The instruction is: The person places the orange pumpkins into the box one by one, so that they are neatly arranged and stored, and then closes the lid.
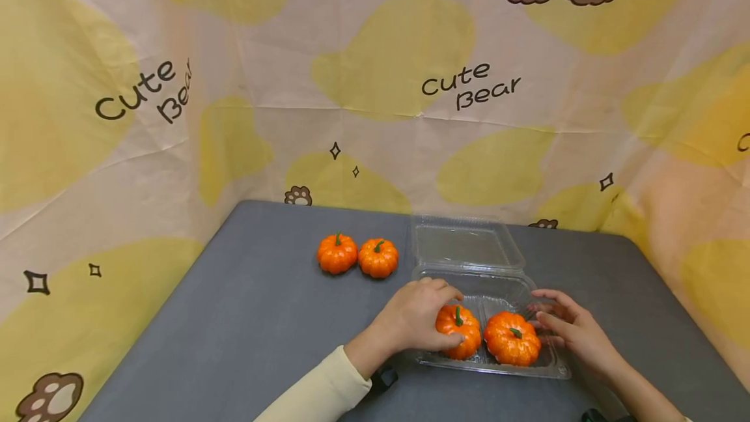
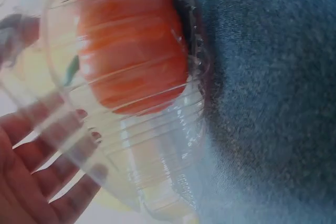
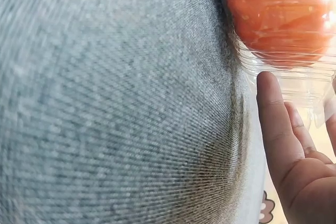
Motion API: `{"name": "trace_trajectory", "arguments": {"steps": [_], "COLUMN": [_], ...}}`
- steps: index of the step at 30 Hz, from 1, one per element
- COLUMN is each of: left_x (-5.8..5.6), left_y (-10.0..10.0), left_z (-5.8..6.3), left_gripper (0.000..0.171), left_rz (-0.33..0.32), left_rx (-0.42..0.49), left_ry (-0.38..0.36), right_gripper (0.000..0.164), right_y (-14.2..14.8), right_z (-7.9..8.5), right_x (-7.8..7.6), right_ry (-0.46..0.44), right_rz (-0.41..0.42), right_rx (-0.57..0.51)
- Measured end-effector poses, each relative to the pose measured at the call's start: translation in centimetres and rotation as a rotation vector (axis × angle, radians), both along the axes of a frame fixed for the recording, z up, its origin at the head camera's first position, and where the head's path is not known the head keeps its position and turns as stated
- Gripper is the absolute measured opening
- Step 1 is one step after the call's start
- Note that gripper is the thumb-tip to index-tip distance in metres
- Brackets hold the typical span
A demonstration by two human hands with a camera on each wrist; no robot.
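Observation:
A clear plastic clamshell box (image 1: 492, 370) lies with its lid folded back on the grey table. Inside are two small orange pumpkins with green stems, one in the left half (image 1: 465, 329) and one in the right half (image 1: 511, 340). My left hand (image 1: 418, 318) hovers round the left pumpkin, thumb in front and fingers behind. In the left wrist view its fingers (image 2: 58, 156) are spread, apart from the pumpkin (image 2: 134, 51). Beside the box's right wall is my right hand (image 1: 577, 331), fingers loosely extended; a fingertip (image 3: 268, 82) is near or against the plastic.
Two more orange pumpkins, one on the left (image 1: 336, 254) and one on the right (image 1: 378, 258), stand side by side, left of the lid (image 1: 465, 246). A patterned cloth (image 1: 375, 83) hangs behind and at both sides of the table (image 1: 246, 318).

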State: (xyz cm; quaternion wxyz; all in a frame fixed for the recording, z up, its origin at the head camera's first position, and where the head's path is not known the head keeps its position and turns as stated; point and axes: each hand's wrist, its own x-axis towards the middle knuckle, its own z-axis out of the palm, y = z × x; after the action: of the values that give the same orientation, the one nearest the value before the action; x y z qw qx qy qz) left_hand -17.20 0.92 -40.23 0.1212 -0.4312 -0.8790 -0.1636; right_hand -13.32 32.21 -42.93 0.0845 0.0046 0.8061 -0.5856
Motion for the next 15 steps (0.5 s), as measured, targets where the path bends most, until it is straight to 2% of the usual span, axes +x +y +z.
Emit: {"name": "trace_trajectory", "arguments": {"steps": [7, 11, 15], "left_x": [-0.1, -0.5, -1.0], "left_y": [-1.2, -1.9, -2.8], "left_z": [0.7, 1.2, 1.7], "left_gripper": [0.049, 0.051, 0.053], "left_rz": [0.076, 0.13, 0.173], "left_rx": [0.064, 0.11, 0.153], "left_ry": [0.066, 0.067, 0.037], "right_gripper": [0.045, 0.045, 0.046], "right_y": [-0.1, -0.2, -0.2], "right_z": [0.0, 0.1, 0.1], "right_x": [0.0, 0.0, 0.0], "right_ry": [-0.008, -0.012, -0.014], "right_rz": [-0.01, -0.016, -0.022], "right_rx": [0.012, 0.022, 0.03]}}
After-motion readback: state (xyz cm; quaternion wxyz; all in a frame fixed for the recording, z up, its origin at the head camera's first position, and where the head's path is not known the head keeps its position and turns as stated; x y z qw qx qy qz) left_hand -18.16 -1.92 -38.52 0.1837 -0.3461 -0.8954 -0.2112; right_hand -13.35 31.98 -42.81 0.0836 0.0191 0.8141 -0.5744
